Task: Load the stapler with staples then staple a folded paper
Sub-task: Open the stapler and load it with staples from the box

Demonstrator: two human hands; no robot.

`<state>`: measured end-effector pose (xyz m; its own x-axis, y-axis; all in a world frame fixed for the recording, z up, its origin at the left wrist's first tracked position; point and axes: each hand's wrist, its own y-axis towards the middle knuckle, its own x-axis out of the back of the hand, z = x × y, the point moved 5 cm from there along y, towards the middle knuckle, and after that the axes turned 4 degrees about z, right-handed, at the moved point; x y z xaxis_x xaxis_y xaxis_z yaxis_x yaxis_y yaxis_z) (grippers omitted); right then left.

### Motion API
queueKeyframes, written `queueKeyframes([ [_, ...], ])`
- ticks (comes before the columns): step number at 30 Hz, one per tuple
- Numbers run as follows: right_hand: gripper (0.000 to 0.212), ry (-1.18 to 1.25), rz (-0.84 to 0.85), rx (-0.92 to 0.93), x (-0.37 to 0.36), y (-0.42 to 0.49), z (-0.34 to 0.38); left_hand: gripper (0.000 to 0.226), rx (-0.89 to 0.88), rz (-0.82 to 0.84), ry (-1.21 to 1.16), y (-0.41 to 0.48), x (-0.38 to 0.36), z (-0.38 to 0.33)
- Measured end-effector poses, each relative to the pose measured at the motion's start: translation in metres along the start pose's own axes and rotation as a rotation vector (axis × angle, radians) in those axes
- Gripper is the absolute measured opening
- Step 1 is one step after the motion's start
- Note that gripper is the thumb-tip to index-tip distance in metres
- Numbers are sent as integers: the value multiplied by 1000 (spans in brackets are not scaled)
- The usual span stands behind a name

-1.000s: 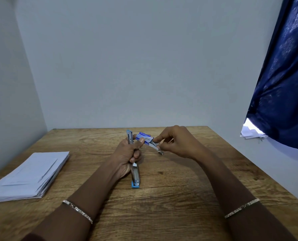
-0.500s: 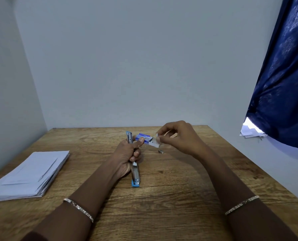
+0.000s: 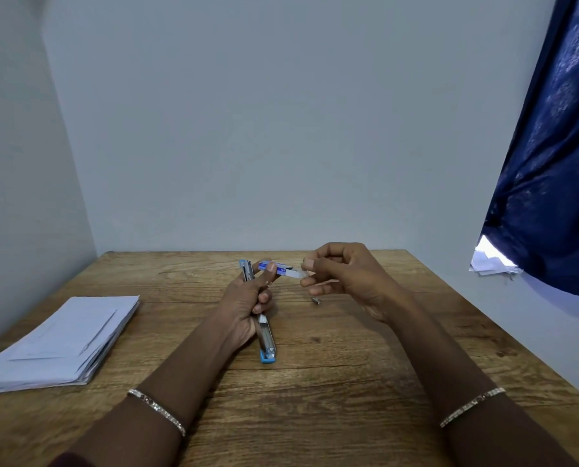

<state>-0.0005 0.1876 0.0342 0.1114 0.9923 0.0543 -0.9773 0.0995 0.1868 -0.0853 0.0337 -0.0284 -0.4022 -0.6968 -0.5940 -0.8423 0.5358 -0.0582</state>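
Note:
My left hand [image 3: 247,301] grips an opened blue and silver stapler [image 3: 267,342] that lies lengthwise on the wooden table [image 3: 315,399], its blue end toward me. The same hand's thumb and finger also pinch a small blue staple box [image 3: 276,267]. A white inner tray [image 3: 296,274] sticks out of the box to the right. My right hand [image 3: 345,278] pinches the end of that tray with thumb and forefinger. A small strip of staples [image 3: 316,301] lies on the table under my right hand.
A stack of white folded papers [image 3: 62,345] lies at the table's left edge. A dark blue curtain [image 3: 551,163] hangs at the right, with white papers [image 3: 490,264] on a ledge beneath it. Grey walls close in the back and left.
My right hand has risen and moved right, drawing the white tray out of the staple box. A small strip of staples now lies on the table. The left hand has held still.

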Motion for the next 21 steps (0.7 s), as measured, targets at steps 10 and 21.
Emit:
queueKeyframes([
  [10,18,-11,-53,35,2,-3,6,38,-9,0,-24,-3,-4,-2],
  [21,18,-115,10,108,0,-1,6,32,12,-15,-59,-5,-2,-2],
])
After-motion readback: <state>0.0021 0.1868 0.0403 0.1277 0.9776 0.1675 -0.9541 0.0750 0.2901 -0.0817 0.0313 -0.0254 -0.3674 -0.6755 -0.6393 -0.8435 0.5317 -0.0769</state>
